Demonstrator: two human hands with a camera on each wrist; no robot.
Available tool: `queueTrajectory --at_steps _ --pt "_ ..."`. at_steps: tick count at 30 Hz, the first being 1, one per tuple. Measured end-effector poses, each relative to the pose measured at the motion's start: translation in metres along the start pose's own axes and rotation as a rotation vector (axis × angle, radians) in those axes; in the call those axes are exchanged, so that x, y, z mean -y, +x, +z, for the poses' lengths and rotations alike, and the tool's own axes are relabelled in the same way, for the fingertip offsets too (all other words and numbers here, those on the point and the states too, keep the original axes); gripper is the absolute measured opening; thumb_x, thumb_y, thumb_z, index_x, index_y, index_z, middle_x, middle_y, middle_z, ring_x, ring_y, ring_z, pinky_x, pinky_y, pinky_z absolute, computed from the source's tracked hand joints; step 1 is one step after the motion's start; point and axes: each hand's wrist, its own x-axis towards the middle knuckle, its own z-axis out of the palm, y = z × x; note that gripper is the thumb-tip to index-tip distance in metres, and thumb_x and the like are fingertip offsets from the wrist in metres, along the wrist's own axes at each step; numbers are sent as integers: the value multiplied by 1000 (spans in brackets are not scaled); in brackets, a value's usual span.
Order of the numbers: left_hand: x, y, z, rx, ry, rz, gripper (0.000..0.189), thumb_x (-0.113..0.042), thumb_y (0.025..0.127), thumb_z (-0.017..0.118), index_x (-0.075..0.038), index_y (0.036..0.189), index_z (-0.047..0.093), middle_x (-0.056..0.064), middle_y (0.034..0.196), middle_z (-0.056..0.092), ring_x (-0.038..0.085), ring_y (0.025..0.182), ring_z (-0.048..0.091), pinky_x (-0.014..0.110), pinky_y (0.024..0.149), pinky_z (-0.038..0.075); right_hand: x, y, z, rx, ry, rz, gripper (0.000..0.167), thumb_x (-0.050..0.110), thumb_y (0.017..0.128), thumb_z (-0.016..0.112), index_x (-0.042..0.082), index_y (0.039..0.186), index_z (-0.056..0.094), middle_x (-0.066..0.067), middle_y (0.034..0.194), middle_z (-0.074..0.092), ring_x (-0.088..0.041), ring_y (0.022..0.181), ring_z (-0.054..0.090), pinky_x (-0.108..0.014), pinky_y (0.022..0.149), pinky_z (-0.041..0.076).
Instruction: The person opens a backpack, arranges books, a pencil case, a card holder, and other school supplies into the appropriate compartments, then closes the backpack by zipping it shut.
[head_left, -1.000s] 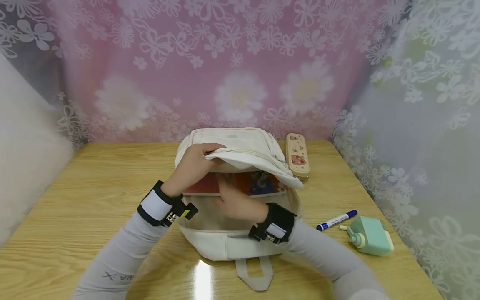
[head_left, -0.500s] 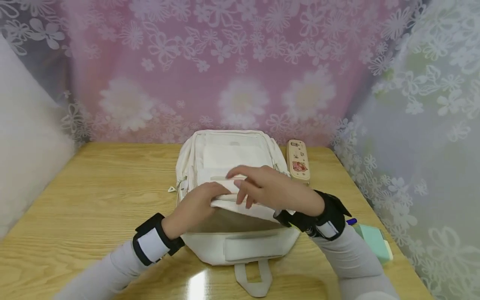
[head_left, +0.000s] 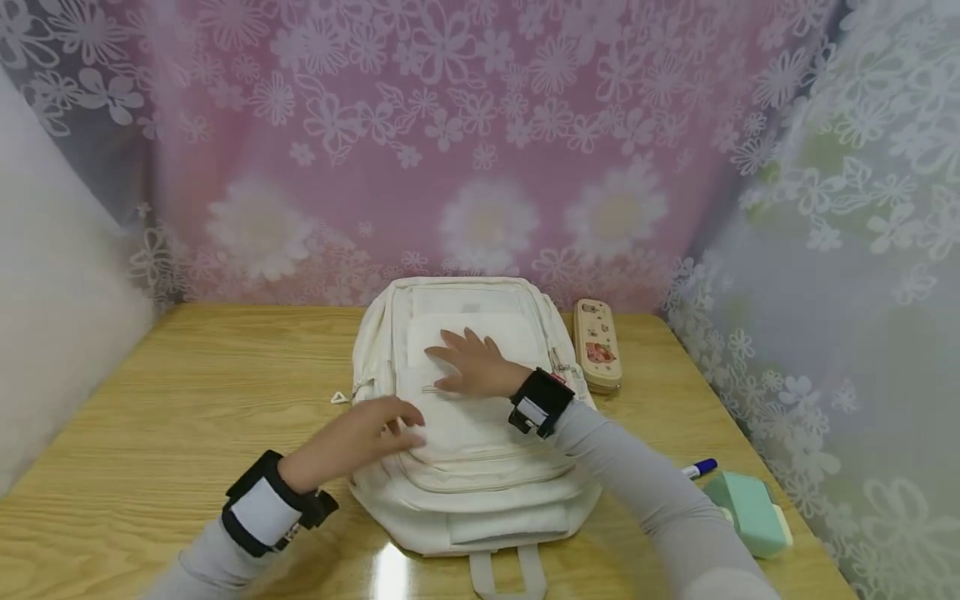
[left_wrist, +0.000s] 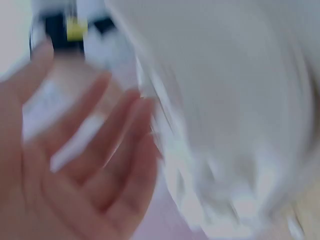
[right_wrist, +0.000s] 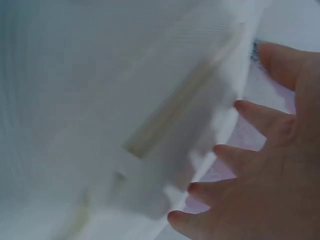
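Note:
A white backpack lies on the wooden table with its top flap down over the opening, its handle toward me. My right hand is spread over the front panel; in the right wrist view its fingers are straight and apart along the white cloth. At the bag's left side my left hand has its fingers loosely bent, holding nothing. The left wrist view, though blurred, has that hand beside the backpack. Whatever is inside the bag is hidden.
A beige pencil case lies right of the bag. Nearer to me on the right are a blue marker, partly behind the right sleeve, and a mint-green boxy object. Floral curtains hang behind the table.
My right hand has come out of the bag and moved onto its front panel. The left hand has let go of the flap, which has dropped over the opening and hidden the books.

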Motion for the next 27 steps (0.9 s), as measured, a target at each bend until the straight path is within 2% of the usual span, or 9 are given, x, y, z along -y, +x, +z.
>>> queueTrajectory --at_steps 2,4,6,8,11,13,17,22,27 --pt "15 2 -15 -88 -32 -147 26 -27 91 60 -7 109 62 9 100 60 18 80 57 28 67 47 -1 7 7 -7 -15 12 66 52 92 50 30 148 24 -5 158 8 -41 143 3 -62 111 8" --pt "32 4 -25 -119 -40 -263 30 -20 94 56 -1 117 55 19 106 55 27 86 57 33 68 48 0 9 10 -14 -17 22 70 55 89 52 31 148 23 -4 159 8 -42 143 2 -63 111 7" --pt "48 4 -29 -92 -53 -336 41 -14 95 51 7 129 42 30 119 49 39 99 55 41 74 49 2 10 12 -19 -20 34 73 56 88 54 31 149 23 -4 158 8 -41 143 2 -63 111 7" --pt "63 5 -27 -19 -122 -378 52 -6 94 46 13 138 26 38 130 39 42 99 55 43 75 49 4 9 12 -24 -5 41 74 55 87 56 30 148 23 -4 158 9 -41 143 3 -64 110 7" --pt "82 9 -19 79 -223 -398 59 -1 91 43 16 140 13 40 132 37 35 89 58 39 71 50 6 10 13 -23 -5 47 74 55 87 56 31 149 23 -4 158 9 -41 143 3 -64 110 7" --pt "92 11 -14 106 -297 -423 61 0 90 42 16 141 12 38 128 42 26 79 58 34 65 48 7 10 13 -17 -12 49 74 56 87 54 31 149 21 -3 159 8 -41 144 3 -64 110 7" --pt "104 14 -10 102 -302 -451 51 -5 93 44 14 137 27 30 112 55 21 76 60 33 65 49 10 11 14 -14 -13 65 74 57 88 52 32 149 19 -3 159 6 -40 144 1 -64 111 6" --pt "105 13 -7 30 -79 -404 27 -8 93 49 12 110 56 20 92 62 21 71 58 31 62 47 1 20 26 -32 -5 85 79 64 85 50 34 150 15 -2 159 2 -40 144 -3 -66 109 4" --pt "94 5 -3 -78 101 -352 14 -6 90 57 4 88 66 8 73 60 15 62 51 28 56 42 -14 35 44 -83 -30 71 84 73 81 46 40 149 10 0 159 0 -40 144 -4 -68 107 5"
